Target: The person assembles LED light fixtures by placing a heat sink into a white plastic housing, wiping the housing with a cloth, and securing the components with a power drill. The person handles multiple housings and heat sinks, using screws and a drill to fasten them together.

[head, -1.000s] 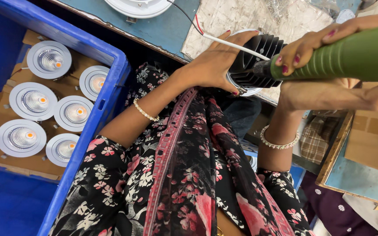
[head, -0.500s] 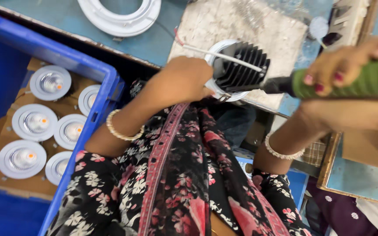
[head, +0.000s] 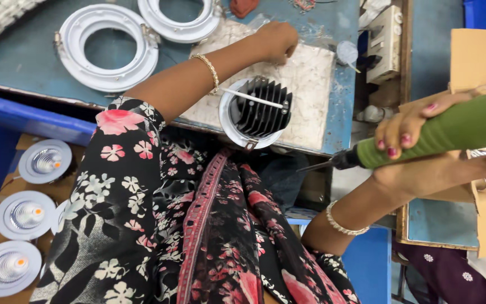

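Downlight housing (head: 257, 112): a black finned heat sink in a white round rim is seen lying fins-up at the near edge of the worktop (head: 23, 62), on a pale worn mat (head: 310, 79); a thin white wire (head: 251, 98) is laid across the fins.
Handling: the finned body is judged stiff and fairly weighty for its size, likely metal; the fins look narrow-edged, so a hold on the smooth white rim is judged safer than on the fins. A small spring clip at the rim's near side is judged easy to bend.
Left hand (head: 277, 40): curled narrow with knuckles up, rested on the mat beyond the housing; nothing can be confirmed between its fingers.
Right hand (head: 409, 132): closed around a green-handled power screwdriver (head: 451, 129), held level off the worktop edge, its dark tip pointed toward the housing but apart from it.
Surroundings: two empty white trim rings (head: 108, 48) are laid on the blue worktop to the far left; finished lamps (head: 45, 161) are set face-up in a blue crate (head: 23, 121) beside the lap; a cardboard box (head: 479, 62) stands on the right.
Hidden or unclear: the left fingertips are tucked under; the wire's far end is lost beneath the forearm; the screwdriver's rear is cut off by the frame; the bit type is too small to tell.
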